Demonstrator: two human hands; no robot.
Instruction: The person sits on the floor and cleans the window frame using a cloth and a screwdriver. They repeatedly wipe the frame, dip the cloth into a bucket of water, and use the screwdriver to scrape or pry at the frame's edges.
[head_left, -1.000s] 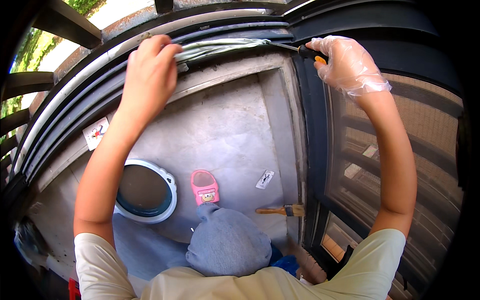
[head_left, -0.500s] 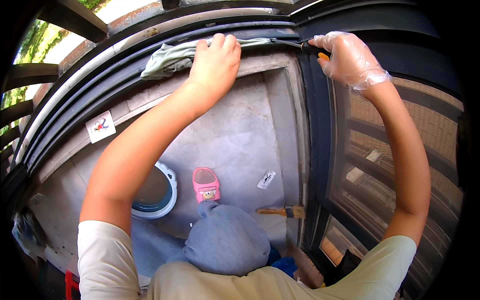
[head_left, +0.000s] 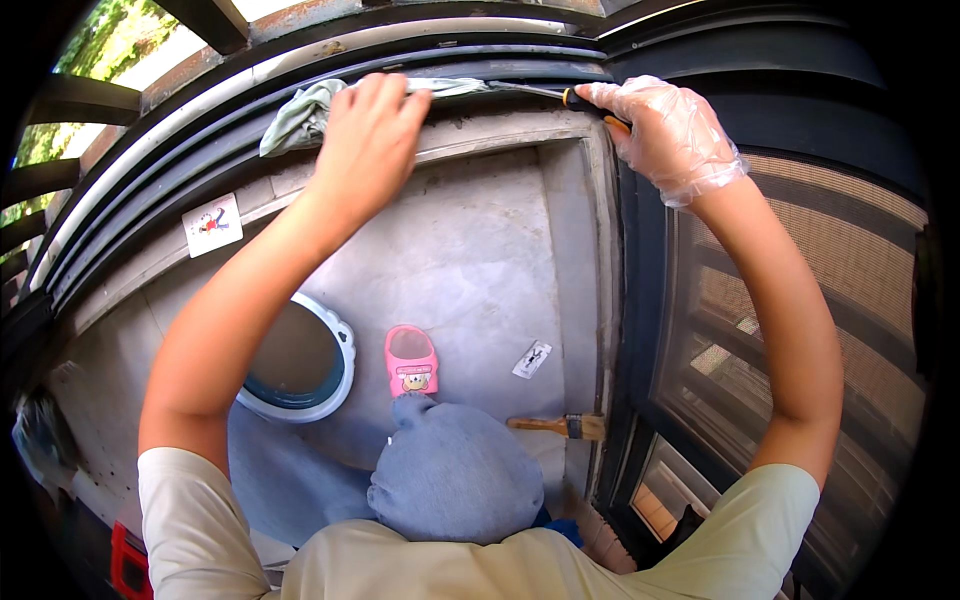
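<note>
Fingers (head_left: pixel 395 95) press cloth (head_left: pixel 300 118) beside screwdriver (head_left: pixel 560 95).

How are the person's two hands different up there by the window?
The left hand is bare, while the right hand wears a thin clear plastic glove. The left hand presses a pale green cloth against the dark window track, while the right hand grips a screwdriver with a black and orange handle, its shaft lying along the track. Both are raised to the same track.
</note>
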